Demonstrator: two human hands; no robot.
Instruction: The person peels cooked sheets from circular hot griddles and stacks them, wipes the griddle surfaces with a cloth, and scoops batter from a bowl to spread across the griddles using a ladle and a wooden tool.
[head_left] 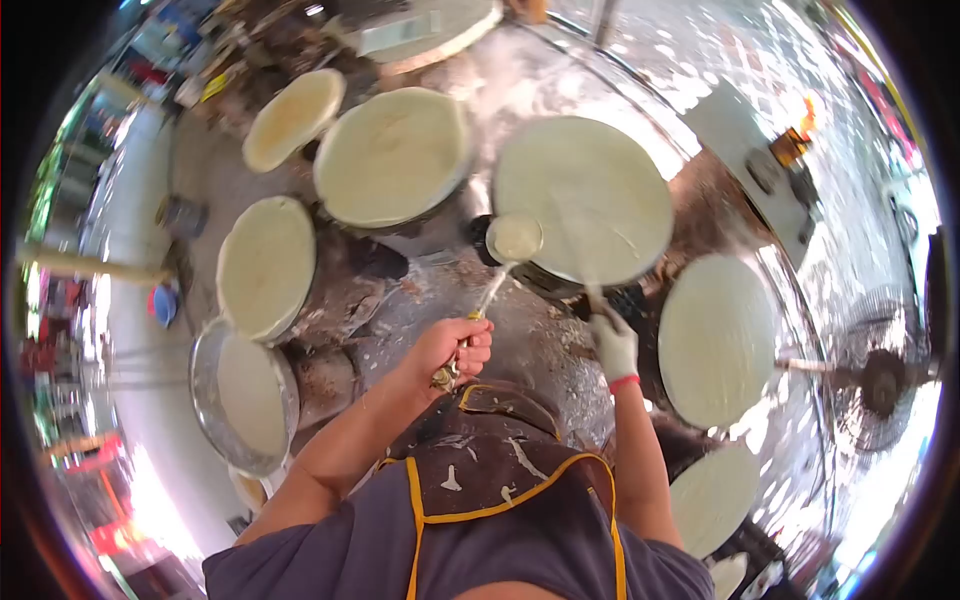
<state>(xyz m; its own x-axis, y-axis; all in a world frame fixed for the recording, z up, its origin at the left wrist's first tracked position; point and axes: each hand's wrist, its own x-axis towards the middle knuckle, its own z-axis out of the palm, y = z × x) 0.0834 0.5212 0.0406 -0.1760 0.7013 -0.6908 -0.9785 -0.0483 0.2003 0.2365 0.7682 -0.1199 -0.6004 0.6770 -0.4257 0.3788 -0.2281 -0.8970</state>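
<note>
My left hand (452,352) is closed around the handle of a ladle (517,238). The ladle's bowl holds pale liquid batter and hangs by the near left edge of a large round griddle (630,190). A smooth layer of pale batter covers that griddle. My right hand (613,342), in a white glove with a red band at the wrist, is closed on the handle of a long thin tool (596,299). The tool reaches over the griddle; its far end is smeared by motion, so its kind cannot be told.
Several more round griddles with pale surfaces surround me, among them one at the back (395,155), one at left (267,268) and one at right (716,340). A metal basin of batter (204,400) stands lower left. A fan (880,383) stands far right, near a flame-lit can (789,147).
</note>
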